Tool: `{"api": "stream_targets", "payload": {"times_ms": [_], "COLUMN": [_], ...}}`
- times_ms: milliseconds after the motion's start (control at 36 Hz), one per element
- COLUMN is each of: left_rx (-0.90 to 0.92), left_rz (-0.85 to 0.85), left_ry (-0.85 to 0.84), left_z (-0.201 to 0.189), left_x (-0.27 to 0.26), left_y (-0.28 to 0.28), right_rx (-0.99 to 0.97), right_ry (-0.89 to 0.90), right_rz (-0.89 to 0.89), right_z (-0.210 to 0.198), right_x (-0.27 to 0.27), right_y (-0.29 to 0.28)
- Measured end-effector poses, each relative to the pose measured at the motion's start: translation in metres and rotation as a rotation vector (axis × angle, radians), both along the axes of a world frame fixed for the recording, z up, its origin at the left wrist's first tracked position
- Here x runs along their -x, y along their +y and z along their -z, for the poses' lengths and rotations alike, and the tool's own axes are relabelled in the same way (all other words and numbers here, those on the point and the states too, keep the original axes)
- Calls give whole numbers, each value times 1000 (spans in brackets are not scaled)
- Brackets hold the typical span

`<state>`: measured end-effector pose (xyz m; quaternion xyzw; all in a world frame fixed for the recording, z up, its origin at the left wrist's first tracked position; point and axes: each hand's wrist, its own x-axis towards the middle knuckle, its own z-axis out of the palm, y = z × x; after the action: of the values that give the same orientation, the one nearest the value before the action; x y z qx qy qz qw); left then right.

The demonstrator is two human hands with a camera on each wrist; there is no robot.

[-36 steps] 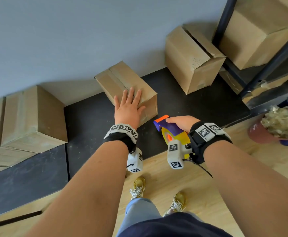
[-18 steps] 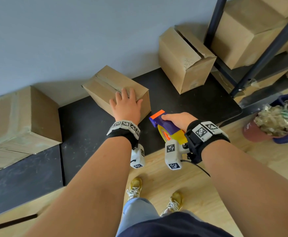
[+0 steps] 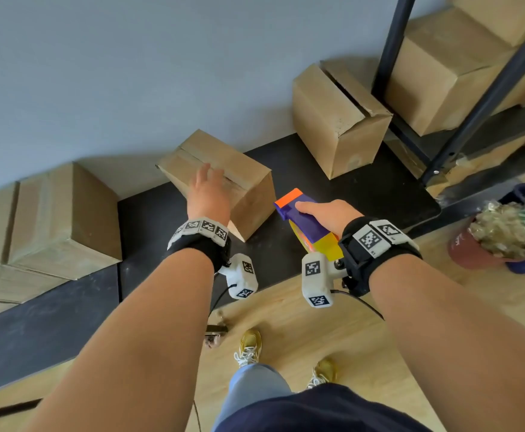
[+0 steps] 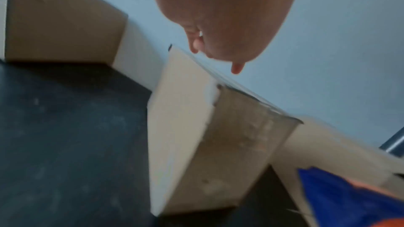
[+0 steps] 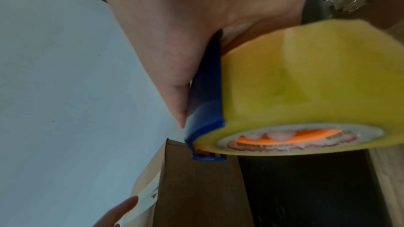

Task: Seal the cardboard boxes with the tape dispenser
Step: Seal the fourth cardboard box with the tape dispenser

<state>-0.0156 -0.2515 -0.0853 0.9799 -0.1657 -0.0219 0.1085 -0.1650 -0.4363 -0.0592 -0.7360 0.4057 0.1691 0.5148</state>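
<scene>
A small cardboard box [image 3: 245, 179] with closed flaps sits on the black mat [image 3: 364, 194] by the wall. My left hand [image 3: 207, 190] hovers over its near top edge, fingers loose and blurred, holding nothing. In the left wrist view its fingertips [image 4: 237, 68] hang just above the box [image 4: 181, 127], apart from it. My right hand [image 3: 326, 213] grips a blue tape dispenser [image 3: 298, 215] with an orange tip and a yellow tape roll [image 5: 306, 84], held just right of the box. The thumb lies along the blue frame [image 5: 205, 92].
A second box [image 3: 339, 126] with a raised flap stands at the back right. Larger boxes [image 3: 58, 219] sit on the left. A dark metal rack [image 3: 479, 101] holding more boxes fills the right. A potted plant [image 3: 504, 235] stands on the wooden floor.
My left hand lay flat on the box top, then curled at its near edge, and now has lifted off it. The right hand with the dispenser stays beside the box.
</scene>
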Motion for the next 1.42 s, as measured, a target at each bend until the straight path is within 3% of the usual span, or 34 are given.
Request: {"api": "stream_targets", "payload": {"times_ms": [139,472,861,944,1055,1111,1250,1417], "left_rx": [-227,-333,-25,118,641,774,870,962], "left_rz": [248,115,-32,-33,-198,-252,-240,-255], "left_ry": [-53,-203,15,179,569,711,935,944], "left_z": [0,-5,-10,-27,-47,-55,-69,-71], "left_x": [0,39,49,37,26,27,31,33], "left_y": [29,9,-17,-19,-26,-27,-29,-20], "right_rx": [36,64,133,134,121,108,78,48], "right_ry": [-19,-159,-273,-312,-353,-368,-377,-367], "right_rz": [1,17,10,-43,-77,-91,-112,-115], "right_z": [-9,-24,-44,-47,-50,-51,-55,-59], "right_x": [-4,-4,7,9,12,12,12,13], "right_y": [2,1,-12,-13,-9,-6,0,5]}}
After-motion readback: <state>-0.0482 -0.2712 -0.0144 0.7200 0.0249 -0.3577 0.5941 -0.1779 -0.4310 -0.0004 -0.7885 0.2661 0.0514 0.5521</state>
